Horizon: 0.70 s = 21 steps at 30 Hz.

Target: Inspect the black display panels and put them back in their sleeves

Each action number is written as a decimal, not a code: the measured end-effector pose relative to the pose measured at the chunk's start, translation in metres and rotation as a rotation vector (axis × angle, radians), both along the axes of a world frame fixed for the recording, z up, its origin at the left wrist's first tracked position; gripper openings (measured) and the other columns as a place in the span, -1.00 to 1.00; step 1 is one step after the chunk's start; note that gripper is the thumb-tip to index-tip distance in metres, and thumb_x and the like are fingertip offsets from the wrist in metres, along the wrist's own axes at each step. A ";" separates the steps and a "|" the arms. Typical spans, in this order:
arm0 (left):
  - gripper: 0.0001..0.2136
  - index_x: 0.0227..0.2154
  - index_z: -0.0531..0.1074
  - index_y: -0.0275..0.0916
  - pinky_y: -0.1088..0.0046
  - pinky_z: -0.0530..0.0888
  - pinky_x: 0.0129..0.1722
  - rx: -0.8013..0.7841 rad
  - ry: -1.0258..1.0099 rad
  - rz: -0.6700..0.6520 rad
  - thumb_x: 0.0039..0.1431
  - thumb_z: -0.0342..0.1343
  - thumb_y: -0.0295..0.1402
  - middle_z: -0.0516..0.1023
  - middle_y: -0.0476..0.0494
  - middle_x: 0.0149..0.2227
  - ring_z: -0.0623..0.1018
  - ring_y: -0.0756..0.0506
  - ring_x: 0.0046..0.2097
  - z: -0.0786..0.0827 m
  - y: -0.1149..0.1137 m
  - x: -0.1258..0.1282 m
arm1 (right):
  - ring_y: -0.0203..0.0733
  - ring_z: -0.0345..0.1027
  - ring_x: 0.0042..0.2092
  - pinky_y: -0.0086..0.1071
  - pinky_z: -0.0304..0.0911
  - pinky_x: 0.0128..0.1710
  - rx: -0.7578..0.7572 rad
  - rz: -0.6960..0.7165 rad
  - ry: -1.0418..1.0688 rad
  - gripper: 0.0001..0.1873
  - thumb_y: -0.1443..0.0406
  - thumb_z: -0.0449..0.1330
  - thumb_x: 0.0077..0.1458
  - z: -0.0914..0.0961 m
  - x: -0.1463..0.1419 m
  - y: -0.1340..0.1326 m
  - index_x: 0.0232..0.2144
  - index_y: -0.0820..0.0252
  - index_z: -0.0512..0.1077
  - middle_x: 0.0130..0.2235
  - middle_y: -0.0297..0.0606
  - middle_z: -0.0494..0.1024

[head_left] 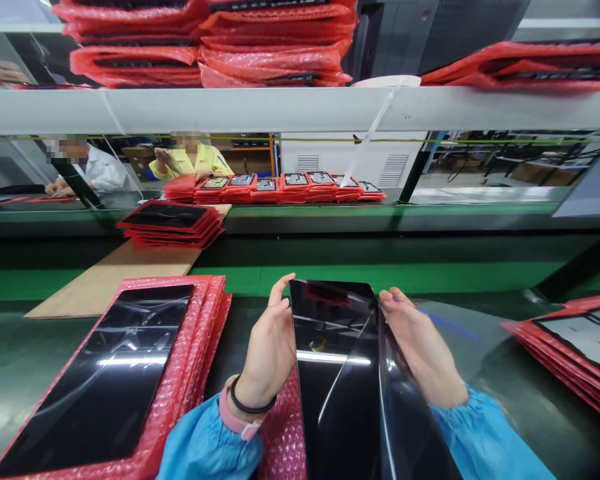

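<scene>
A glossy black screen panel [337, 400] is tilted up in front of me, reflecting the ceiling lights. My left hand [273, 343] grips it by the upper left edge, thumb and fingers around the rim. Along its right side, a clear film [405, 407] stands away from the glass. My right hand [423, 350] is closed on the film's upper edge; its fingertips are beside the panel's top right corner. Under the panel, pink bubble wrap [283, 433] shows. To the left, another black screen panel [100, 373] lies flat on a stack of pink bubble-wrap sleeves [207, 340].
On the right is a stack of red sleeves [570, 347] with a grey-backed panel on top. A brown board [95, 283] bears more red sleeves [173, 223]. Overhead, a white shelf [280, 110] carries red-wrapped panels [280, 40]. Two people work beyond the line.
</scene>
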<state>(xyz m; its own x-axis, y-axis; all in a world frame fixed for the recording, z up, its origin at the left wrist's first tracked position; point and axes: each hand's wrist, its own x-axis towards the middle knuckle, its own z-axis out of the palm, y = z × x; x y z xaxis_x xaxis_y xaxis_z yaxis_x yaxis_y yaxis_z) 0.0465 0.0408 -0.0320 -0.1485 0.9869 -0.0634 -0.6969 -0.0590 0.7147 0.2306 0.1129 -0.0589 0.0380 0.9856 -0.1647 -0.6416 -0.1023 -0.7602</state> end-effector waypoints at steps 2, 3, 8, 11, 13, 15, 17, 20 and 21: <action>-0.55 0.13 0.22 -0.18 0.26 0.26 0.12 -0.001 0.027 -0.001 0.15 -0.02 -0.33 0.54 -0.10 -0.03 0.46 -0.16 0.06 -0.003 0.004 -0.001 | -0.31 0.45 -0.36 -0.47 0.36 -0.32 0.018 -0.006 -0.039 -0.66 0.45 0.31 -0.34 -0.008 0.000 0.005 -0.43 0.09 0.33 -0.46 -0.50 0.52; -0.55 0.13 0.21 -0.18 0.26 0.27 0.12 0.000 0.047 0.001 0.16 -0.02 -0.32 0.54 -0.10 -0.03 0.46 -0.16 0.07 -0.004 0.006 -0.001 | -0.30 0.46 -0.33 -0.47 0.35 -0.29 0.031 -0.009 -0.064 -0.64 0.45 0.33 -0.35 -0.011 0.000 0.008 -0.43 0.08 0.34 -0.45 -0.49 0.54; -0.62 0.06 0.29 -0.15 0.37 0.23 0.13 0.013 0.142 0.054 0.21 -0.03 -0.19 0.49 -0.07 0.04 0.39 -0.12 0.13 -0.009 0.012 0.001 | -0.18 0.37 0.06 -0.41 0.28 -0.07 0.160 0.057 -0.196 -0.56 0.46 0.39 -0.36 -0.021 -0.003 0.008 -0.34 0.07 0.40 -0.07 -0.33 0.60; -0.61 0.04 0.31 -0.11 0.38 0.25 0.10 -0.007 0.228 0.064 0.15 0.09 -0.18 0.48 -0.05 0.03 0.43 -0.11 0.08 -0.015 0.011 0.001 | -0.13 0.28 0.16 -0.30 0.20 0.08 0.236 0.070 -0.263 -0.57 0.39 0.39 -0.25 -0.022 -0.005 0.002 -0.26 0.03 0.42 0.11 -0.32 0.47; -0.49 0.06 0.26 -0.07 0.32 0.31 0.04 -0.053 0.298 0.041 0.02 0.24 -0.29 0.52 -0.05 -0.07 0.50 -0.12 -0.04 -0.024 0.009 -0.003 | -0.12 0.24 0.20 -0.24 0.13 0.15 0.291 0.050 -0.324 -0.61 0.32 0.37 -0.14 -0.024 -0.001 0.001 -0.20 0.02 0.41 0.15 -0.29 0.43; -0.38 0.07 0.24 -0.05 0.29 0.34 -0.01 -0.103 0.375 0.048 -0.09 0.30 -0.38 0.52 -0.05 -0.13 0.52 -0.13 -0.11 -0.038 0.007 -0.012 | -0.14 0.20 0.22 -0.22 0.07 0.20 0.341 -0.014 -0.416 -0.66 0.27 0.33 -0.05 -0.030 0.008 0.006 -0.17 0.03 0.40 0.15 -0.28 0.42; -0.42 0.04 0.27 -0.07 0.27 0.31 0.03 -0.149 0.448 0.097 -0.09 0.30 -0.36 0.50 -0.07 -0.11 0.50 -0.15 -0.07 -0.056 0.008 -0.025 | -0.16 0.25 0.19 -0.22 0.05 0.21 0.358 -0.090 -0.520 -0.68 0.24 0.33 -0.06 -0.041 0.020 0.016 -0.19 0.06 0.42 0.09 -0.28 0.47; -0.56 -0.11 0.38 -0.18 0.23 0.18 0.15 -0.221 0.545 0.191 -0.09 0.28 -0.24 0.47 -0.13 -0.09 0.40 -0.25 0.07 -0.086 0.012 -0.045 | -0.12 0.47 -0.05 -0.19 0.23 0.09 0.328 -0.056 -0.632 -0.71 0.23 0.39 -0.16 -0.065 0.038 0.034 -0.32 0.15 0.49 -0.20 -0.29 0.61; -0.60 -0.16 0.41 -0.20 0.23 0.13 0.18 -0.235 0.572 0.216 -0.10 0.28 -0.21 0.46 -0.15 -0.08 0.35 -0.27 0.13 -0.095 0.014 -0.050 | -0.13 0.51 -0.13 -0.19 0.30 0.02 0.320 -0.014 -0.658 -0.73 0.25 0.40 -0.15 -0.073 0.041 0.039 -0.34 0.18 0.49 -0.28 -0.31 0.62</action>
